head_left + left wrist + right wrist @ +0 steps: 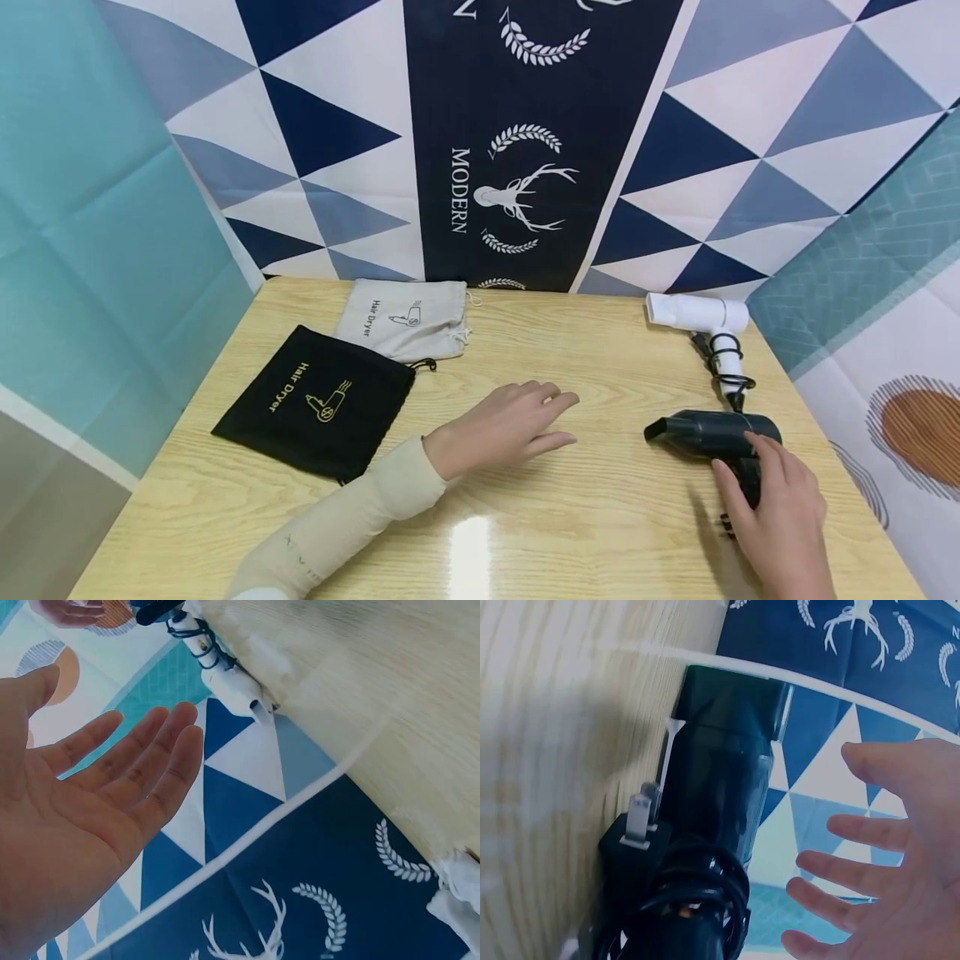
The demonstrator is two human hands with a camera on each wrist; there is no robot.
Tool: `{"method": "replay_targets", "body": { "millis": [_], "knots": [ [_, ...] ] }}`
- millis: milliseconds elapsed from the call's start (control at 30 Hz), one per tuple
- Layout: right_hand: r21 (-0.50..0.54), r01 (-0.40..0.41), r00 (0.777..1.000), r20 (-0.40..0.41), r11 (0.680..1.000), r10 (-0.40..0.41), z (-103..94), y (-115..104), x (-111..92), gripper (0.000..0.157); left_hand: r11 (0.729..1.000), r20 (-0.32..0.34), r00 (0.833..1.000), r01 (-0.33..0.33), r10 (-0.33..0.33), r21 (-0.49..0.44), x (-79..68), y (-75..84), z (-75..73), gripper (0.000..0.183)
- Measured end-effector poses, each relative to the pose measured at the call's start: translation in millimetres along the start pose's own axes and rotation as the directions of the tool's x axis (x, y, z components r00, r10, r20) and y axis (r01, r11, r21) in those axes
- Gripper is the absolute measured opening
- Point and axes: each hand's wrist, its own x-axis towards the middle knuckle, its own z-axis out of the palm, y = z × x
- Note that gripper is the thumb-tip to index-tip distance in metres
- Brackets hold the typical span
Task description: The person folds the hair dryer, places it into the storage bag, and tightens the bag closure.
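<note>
A black hair dryer (701,433) lies at the right of the table, its nozzle pointing left. My right hand (787,521) is beside its handle, fingers spread and loosely bent. In the right wrist view a gap shows between those fingers and the dryer (716,772), whose cord is wound round the handle with the plug (636,821) sticking out. My left hand (510,429) hovers over the middle of the table, holding nothing. Its palm and relaxed fingers show in the left wrist view. Behind the black dryer lies a white hair dryer (693,314), black cord around its handle.
On the left, a black drawstring pouch (315,404) printed "Hair Dryer" overlaps a light grey one (405,317) with the same words. Patterned cloth (510,150) hangs behind the wooden table (570,533), and more cloth hangs at both sides.
</note>
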Motion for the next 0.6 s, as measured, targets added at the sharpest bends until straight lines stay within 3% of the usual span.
{"method": "replay_targets", "body": {
  "millis": [600],
  "knots": [
    [-0.069, -0.202, 0.977, 0.061, 0.977, 0.206, -5.7, 23, -12, 0.059, 0.994, 0.105, 0.994, -0.032, 0.043, -0.1, 65.0, -3.6, 26.5, 0.05]
  ]
}}
